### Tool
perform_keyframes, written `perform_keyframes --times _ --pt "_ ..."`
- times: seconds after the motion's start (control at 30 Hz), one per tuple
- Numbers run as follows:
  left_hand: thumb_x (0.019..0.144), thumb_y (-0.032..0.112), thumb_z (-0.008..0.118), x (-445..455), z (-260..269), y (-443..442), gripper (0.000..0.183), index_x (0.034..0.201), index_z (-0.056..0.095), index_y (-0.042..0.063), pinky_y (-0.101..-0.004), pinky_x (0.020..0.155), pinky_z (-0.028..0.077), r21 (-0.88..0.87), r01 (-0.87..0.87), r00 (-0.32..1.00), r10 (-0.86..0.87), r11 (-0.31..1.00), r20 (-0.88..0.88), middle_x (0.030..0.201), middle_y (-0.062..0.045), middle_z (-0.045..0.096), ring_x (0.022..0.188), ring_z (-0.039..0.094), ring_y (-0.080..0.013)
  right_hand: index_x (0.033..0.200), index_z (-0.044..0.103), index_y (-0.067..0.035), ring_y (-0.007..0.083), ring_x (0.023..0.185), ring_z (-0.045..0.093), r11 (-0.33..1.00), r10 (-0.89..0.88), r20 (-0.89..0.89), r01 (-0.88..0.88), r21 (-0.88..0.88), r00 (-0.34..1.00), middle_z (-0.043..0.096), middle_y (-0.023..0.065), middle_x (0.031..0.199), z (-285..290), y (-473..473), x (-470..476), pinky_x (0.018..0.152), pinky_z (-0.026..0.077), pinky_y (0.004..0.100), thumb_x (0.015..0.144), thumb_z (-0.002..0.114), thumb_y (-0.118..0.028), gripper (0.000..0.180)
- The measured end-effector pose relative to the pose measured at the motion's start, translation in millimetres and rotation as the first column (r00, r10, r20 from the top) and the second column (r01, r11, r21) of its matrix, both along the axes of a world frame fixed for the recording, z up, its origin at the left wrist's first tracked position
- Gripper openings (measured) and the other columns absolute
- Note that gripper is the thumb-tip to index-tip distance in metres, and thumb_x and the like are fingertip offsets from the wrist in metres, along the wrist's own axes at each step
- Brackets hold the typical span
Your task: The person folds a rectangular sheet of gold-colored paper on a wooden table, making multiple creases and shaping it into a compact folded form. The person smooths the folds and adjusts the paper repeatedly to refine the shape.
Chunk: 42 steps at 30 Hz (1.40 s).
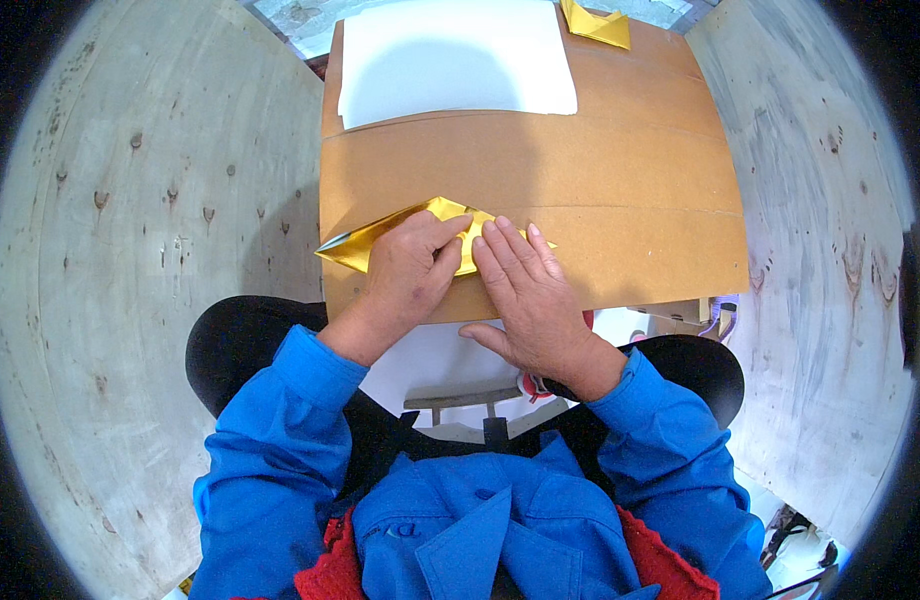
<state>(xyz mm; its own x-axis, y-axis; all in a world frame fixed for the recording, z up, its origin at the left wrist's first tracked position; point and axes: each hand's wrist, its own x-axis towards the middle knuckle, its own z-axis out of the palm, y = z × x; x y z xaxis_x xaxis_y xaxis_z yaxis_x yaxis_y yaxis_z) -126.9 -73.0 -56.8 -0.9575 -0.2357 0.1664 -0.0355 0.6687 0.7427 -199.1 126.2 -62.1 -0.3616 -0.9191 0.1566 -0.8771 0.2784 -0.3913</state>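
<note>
A folded sheet of gold foil paper (355,247), pointed at both ends, lies near the front edge of the cardboard-covered table (625,247). My left hand (413,262) presses on its middle, the index finger stretched out and the other fingers curled; whether they pinch the paper is hidden. Flat on the right part of the paper rests my right hand (524,292), its fingers together and its thumb apart, over the table's front edge. A pale underside shows at the paper's left tip.
White paper sheets (460,67) lie at the back of the table. A folded gold paper piece (599,26) sits at the back right corner. Wooden boards stand at the left (167,225) and right (820,225). Below the front edge is a wooden rail (464,398).
</note>
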Motion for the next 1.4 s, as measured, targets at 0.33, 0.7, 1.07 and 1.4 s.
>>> perform_keyframes --times 0.33,0.7,1.07,1.4 --pt "0.094 0.006 0.066 0 7 4 0.026 0.118 0.074 -0.001 -0.0415 0.073 0.053 -0.135 0.033 0.999 -0.032 0.990 0.013 0.088 -0.018 0.065 0.080 0.067 -0.0332 0.154 0.039 0.007 0.0396 0.156 0.028 0.997 0.019 -0.053 -0.014 0.082 0.998 0.037 0.0264 0.163 5 -1 0 0.128 0.020 0.0560 0.084 0.076 -0.055 0.100" --pt "0.093 0.004 0.065 0 7 6 0.028 0.120 0.071 -0.002 -0.0446 0.076 0.055 -0.270 0.082 0.996 -0.085 0.959 -0.003 0.093 -0.020 0.064 0.086 0.067 -0.0377 0.155 0.040 0.005 0.0385 0.158 0.026 0.990 -0.011 -0.086 0.023 0.137 0.996 0.035 0.0263 0.164 10 8 -5 0.129 0.017 0.0569 0.079 0.083 -0.051 0.104" --pt "0.093 0.005 0.065 1 3 5 0.027 0.118 0.071 -0.002 -0.0460 0.075 0.054 -0.279 0.083 0.994 -0.098 0.957 -0.040 0.090 -0.018 0.063 0.085 0.065 -0.0371 0.156 0.039 0.006 0.0390 0.160 0.020 0.978 -0.181 -0.049 0.185 0.093 0.982 0.032 0.0285 0.166 13 46 -17 0.129 0.011 0.0595 0.074 0.087 -0.052 0.111" --pt "0.094 0.008 0.064 1 1 6 0.027 0.118 0.072 0.000 -0.0474 0.074 0.054 -0.330 0.073 0.995 -0.089 0.941 -0.034 0.090 -0.017 0.062 0.085 0.065 -0.0365 0.157 0.036 0.005 0.0421 0.159 0.021 0.977 -0.204 -0.056 0.207 0.057 0.977 0.032 0.0291 0.165 22 50 -22 0.128 0.013 0.0598 0.078 0.085 -0.052 0.109"
